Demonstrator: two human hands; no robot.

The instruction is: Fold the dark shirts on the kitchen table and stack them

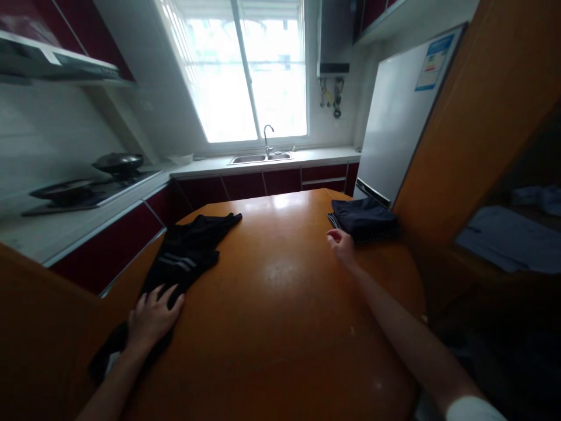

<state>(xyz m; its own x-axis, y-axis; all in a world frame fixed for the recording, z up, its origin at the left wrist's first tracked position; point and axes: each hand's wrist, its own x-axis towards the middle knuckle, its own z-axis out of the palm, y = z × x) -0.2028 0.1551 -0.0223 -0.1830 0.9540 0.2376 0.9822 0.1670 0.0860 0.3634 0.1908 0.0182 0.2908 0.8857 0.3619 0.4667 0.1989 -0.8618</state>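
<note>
A black garment (193,234) with two pale stripes lies loosely spread along the left side of the wooden table (280,304). My left hand (153,316) rests on its near part, palm down with the fingers spread. A small white patch shows on the cloth under my left forearm. At the far right, a folded stack of dark clothes (366,217) has a navy piece on top and striped edges beneath. Beside its near left corner is my right hand (342,242), fingers curled in and nothing visible in them; whether it touches the stack I cannot tell.
Beyond the table runs a counter (205,168) with a sink (249,159) and tap under a bright window. A stove with a wok (117,162) stands left. A fridge (403,111) is at back right, near a wooden panel (473,128). Pale cloth (512,237) lies farther right.
</note>
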